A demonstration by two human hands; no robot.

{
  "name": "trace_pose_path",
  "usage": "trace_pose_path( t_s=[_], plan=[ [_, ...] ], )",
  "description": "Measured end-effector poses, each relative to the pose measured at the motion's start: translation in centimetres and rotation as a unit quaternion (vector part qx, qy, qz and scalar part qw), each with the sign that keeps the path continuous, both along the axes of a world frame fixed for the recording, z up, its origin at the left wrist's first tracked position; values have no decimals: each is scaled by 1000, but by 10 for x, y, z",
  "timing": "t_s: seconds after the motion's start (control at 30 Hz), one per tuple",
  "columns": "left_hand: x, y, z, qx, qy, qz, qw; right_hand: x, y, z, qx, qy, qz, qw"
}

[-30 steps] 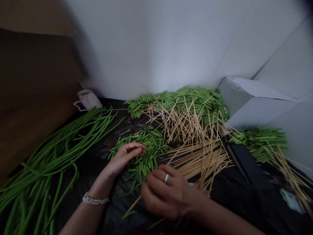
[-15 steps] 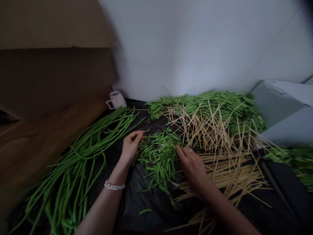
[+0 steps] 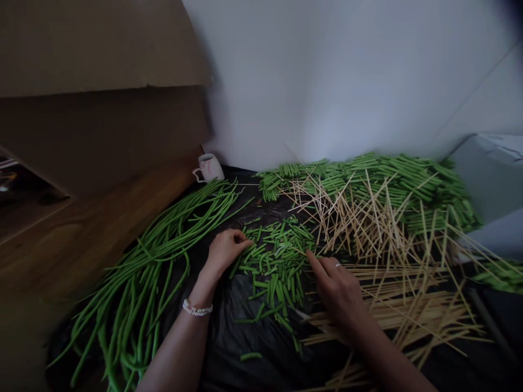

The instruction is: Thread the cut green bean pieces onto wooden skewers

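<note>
The left hand (image 3: 226, 251) has lowered to the pile of short, green cut stalks (image 3: 278, 256) between both hands, fingertips close, hold unclear; the right hand (image 3: 338, 286) pinches a thin, tan wooden stick (image 3: 300, 251), best kept steady.

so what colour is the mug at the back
The mug is whitish with pinkish-red streaks; the head view shows it best.

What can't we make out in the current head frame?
All in the head view:
Left hand: whether it pinches anything; fingertips too small and dim against the pile of cut beans.
Stick in the right hand: its length; the hand covers all but one end.
Mug: contents; inside too dark.
Long beans: some lower ends; cut off by the bottom edge.
Pale box: its far side; cut off by the right edge.
</note>
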State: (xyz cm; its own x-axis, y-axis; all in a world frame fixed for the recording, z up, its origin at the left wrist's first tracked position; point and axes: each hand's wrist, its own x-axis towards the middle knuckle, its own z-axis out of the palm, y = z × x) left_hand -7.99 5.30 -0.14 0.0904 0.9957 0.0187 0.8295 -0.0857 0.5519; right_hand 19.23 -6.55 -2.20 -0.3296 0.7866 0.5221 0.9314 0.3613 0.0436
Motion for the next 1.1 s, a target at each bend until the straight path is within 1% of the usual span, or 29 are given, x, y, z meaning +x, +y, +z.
trace_pose_path(
  t_s=[0.1, 0.2, 0.27, 0.37, 0.43, 0.5, 0.53, 0.57, 0.6, 0.67, 0.7, 0.73, 0.77, 0.83, 0.9, 1.1],
  plan=[
    [3, -3, 1, -23, 20, -27, 999, 0, 1, 0, 8, 18, 16, 1000],
    [8, -4, -1, 4, 26, -46, 999, 0, 1, 1, 14, 20, 36, 999],
    [11, -4, -2, 35, 9, -60, 998, 0, -1, 1, 9, 11, 37, 999],
    [18, -5, -2, 74, -73, -71, 992, -1, -4, 3, 0, -2, 28, 1000],
    [25, -7, 0, 64, -163, -69, 982, -2, -5, 4, 3, -8, 22, 1000],
    [34, -11, 1, 5, -276, -62, 959, -3, -6, 4, 6, -14, 18, 1000],
    [39, -13, 2, -42, -339, -55, 938, -3, -7, 3, 7, -18, 18, 1000],
    [44, -16, 2, -95, -401, -46, 910, -4, -7, 3, 9, -21, 19, 1000],
    [49, -19, 1, -148, -459, -35, 875, -4, -8, 3, 11, -25, 19, 999],
    [56, -24, 0, -233, -547, -16, 804, -5, -9, 4, 15, -31, 19, 999],
    [59, -25, -1, -260, -575, -10, 775, -6, -10, 4, 18, -32, 19, 999],
    [61, -27, -2, -278, -596, -7, 753, -6, -11, 5, 18, -32, 21, 999],
    [62, -28, -2, -290, -610, -8, 738, -6, -11, 6, 18, -31, 23, 999],
    [63, -29, -2, -305, -624, -14, 719, -7, -12, 6, 20, -28, 26, 999],
    [63, -30, -2, -313, -630, -23, 710, -7, -13, 6, 19, -28, 24, 999],
    [66, -31, -2, -316, -640, -9, 700, -7, -13, 4, 22, -20, 15, 999]
  ],
)
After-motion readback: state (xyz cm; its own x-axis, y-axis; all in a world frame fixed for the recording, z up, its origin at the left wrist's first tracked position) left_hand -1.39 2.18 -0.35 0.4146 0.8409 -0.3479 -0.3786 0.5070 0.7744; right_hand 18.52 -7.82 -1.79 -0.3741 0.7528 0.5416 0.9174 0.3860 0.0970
